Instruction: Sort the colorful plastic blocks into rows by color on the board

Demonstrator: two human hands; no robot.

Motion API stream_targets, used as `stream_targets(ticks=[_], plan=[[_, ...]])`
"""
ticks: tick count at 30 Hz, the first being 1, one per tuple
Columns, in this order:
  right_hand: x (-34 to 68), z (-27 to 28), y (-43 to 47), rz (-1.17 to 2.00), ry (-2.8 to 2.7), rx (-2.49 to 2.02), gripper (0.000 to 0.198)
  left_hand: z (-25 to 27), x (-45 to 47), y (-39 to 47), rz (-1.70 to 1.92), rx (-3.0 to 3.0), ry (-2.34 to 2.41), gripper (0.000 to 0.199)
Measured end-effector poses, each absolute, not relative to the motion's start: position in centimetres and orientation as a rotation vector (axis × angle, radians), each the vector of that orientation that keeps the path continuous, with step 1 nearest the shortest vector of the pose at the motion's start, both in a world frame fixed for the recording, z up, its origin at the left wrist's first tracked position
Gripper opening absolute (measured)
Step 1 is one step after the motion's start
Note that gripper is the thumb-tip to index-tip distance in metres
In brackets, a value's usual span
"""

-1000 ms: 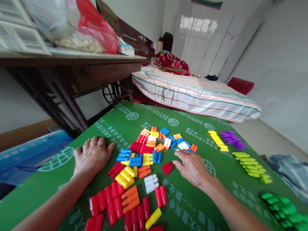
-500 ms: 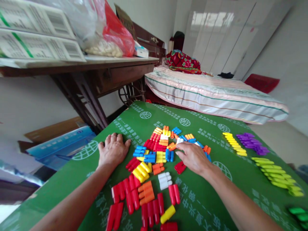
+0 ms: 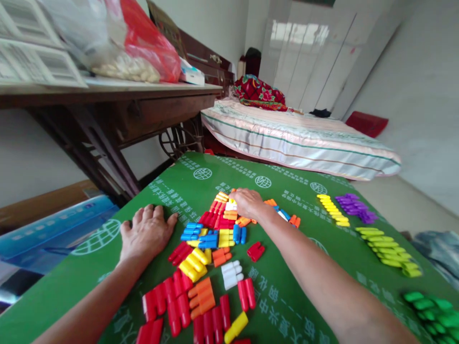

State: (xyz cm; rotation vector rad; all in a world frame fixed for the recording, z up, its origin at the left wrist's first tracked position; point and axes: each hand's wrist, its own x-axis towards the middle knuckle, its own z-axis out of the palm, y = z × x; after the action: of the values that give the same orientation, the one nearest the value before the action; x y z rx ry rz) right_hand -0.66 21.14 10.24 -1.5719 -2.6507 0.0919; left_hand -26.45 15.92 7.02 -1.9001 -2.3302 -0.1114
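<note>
My left hand [image 3: 147, 232] lies flat on the green tabletop [image 3: 118, 267], fingers stretched out and holding nothing. It rests left of a spread of bullet-shaped plastic pieces in red, yellow, blue, orange and white. My right hand [image 3: 245, 202] reaches to the far side of this spread. Its fingers are drawn together beside orange and yellow pieces [image 3: 222, 196]; what is between them is hidden. Closer in are blue pieces [image 3: 191, 231], a red pair [image 3: 256, 251], white pieces [image 3: 232, 274] and a yellow piece [image 3: 236, 327].
Sorted groups lie on the right: yellow pieces [image 3: 333, 210], purple pieces [image 3: 356, 207], lime pieces [image 3: 387, 252] and green pieces [image 3: 433, 313]. A wooden sewing table [image 3: 168, 104] with bags and boxes stands at the left. Behind the tabletop is a bed [image 3: 297, 138].
My right hand has moved left and farther away, from near the white and orange pieces to the far edge of the spread. The camera view has shifted right. My left hand stays flat.
</note>
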Motion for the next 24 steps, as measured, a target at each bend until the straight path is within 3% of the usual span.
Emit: stream_targets(ticks=[4,9,15,20,24], plan=[[-0.5,10.1,21.3,0.1,-2.541,-1.555,0.027,7.1,-26.5,16.2,-0.111,-1.901,-2.344,0.065],[1.1,9.8,21.9,0.172,-2.276,-1.59,0.04,7.1,-26.4,16.3,-0.09,-1.887,-2.356,0.065],[10.3,9.4,20.7,0.175,-1.987,-1.751,0.047,7.3,-26.3,16.2,-0.083,-1.884,-2.366,0.065],[17.8,9.2,15.6,-0.192,-1.916,-2.143,0.042,7.4,-26.3,16.2,-0.087,-1.885,-2.38,0.063],[19.3,7.7,11.4,-0.316,-2.278,-2.229,0.036,7.5,-26.3,16.3,-0.087,-1.903,-2.377,0.064]])
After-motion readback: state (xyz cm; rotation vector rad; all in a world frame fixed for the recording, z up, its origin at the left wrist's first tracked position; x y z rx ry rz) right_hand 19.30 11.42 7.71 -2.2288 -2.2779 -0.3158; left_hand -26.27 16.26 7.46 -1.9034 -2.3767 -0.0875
